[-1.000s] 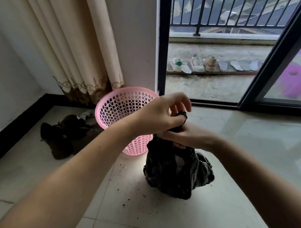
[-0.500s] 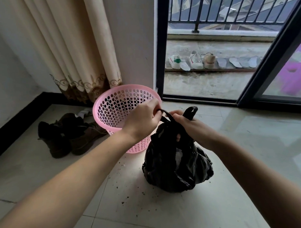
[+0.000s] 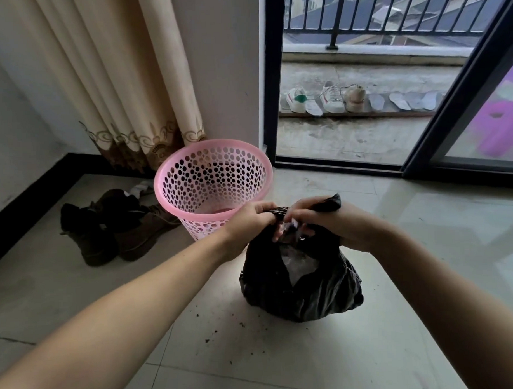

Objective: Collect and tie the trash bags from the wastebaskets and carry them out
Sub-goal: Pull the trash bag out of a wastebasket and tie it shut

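Observation:
A full black trash bag (image 3: 308, 288) sits on the tiled floor in front of me. My left hand (image 3: 250, 223) pinches one twisted strip of its neck, and my right hand (image 3: 335, 223) grips the other strip, whose end sticks up past my fingers. The two hands meet above the bag's mouth, where pale trash shows through a gap. Behind and to the left stands a pink perforated wastebasket (image 3: 211, 190), upright, with no bag in it.
Dark boots (image 3: 114, 228) lie on the floor left of the wastebasket, below a beige curtain (image 3: 120, 82). A sliding glass door (image 3: 362, 103) behind opens onto a balcony with shoes in a row. Dirt crumbs (image 3: 225, 326) dot the tiles near the bag.
My hands have dropped lower and drawn apart slightly, each now pulling a strip of the bag's neck. The view has tilted up a little.

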A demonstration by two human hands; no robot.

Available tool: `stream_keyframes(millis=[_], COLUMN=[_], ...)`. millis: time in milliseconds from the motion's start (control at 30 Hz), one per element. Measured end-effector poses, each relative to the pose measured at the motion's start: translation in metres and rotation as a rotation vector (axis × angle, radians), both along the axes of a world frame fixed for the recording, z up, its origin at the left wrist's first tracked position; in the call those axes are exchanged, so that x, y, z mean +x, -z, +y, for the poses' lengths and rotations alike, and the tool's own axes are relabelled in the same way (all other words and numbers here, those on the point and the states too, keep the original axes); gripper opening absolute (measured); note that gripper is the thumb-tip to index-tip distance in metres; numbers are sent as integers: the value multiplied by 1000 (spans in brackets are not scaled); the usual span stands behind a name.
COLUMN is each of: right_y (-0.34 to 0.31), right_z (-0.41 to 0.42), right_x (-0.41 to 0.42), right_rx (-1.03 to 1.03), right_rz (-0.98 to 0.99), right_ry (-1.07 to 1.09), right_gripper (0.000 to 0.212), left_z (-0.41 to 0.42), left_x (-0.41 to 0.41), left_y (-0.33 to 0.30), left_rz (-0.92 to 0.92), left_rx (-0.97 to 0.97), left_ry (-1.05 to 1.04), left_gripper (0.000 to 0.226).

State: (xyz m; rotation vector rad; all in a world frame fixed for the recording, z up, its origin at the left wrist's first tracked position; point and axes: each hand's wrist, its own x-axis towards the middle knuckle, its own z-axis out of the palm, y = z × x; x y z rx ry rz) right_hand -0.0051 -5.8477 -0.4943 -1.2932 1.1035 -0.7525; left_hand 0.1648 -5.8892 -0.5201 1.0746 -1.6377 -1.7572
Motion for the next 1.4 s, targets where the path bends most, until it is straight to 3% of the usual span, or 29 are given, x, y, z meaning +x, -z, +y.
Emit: stream_keyframes(millis=[33,100,167,267,433,500,633,700,767,867,933,1133,1267,1400], right_y=[3,13,23,30,30,31,43,52,66,98,121,169,180,174], right_z=[-1,-3,-4,-3,-1,-2,-3,-5,-8,-5,1,27,45,44], right_x=[0,0,3,9,17,17,14,5,-13,-49,-72,-125,-142,-137], right_rx=[-80,-247,-388,-516,-578,-551,-481,-417,-322,-148,-13,249,320,358], right_rz=[132,422,560,519,426,431,546,568,598,780,898,945,937,754], right_ry=[19,59,153,275,310,325,333,377,452,479,448,506,527,634], right_gripper=[8,18,21,20,15,15,28,31,31,31,33,32,32,28], left_z=[0,-2,-4,-6,-10,-14,-18,-21,-21,-23,-24,-27,-30,-30], left_x=[2,8,13,14,14,15,8,6,15,46,67,102,114,113], left_y=[0,1,0,0,9,11,16,26,40,70,83,104,113,111], left_rz=[11,33,20,-14,136,185,71,-30,-221,-797,-1048,-1393,-1441,-1412], left_rx=[44,178,329,431,574,626,689,594,367,-113,-235,-227,-210,-190], left_ry=[31,105,134,124,3,-75,-263,-403,-466,-215,-70,47,11,-14], left_gripper=[21,21,39,58,32,33,29,25,26,29,14,20,31,21])
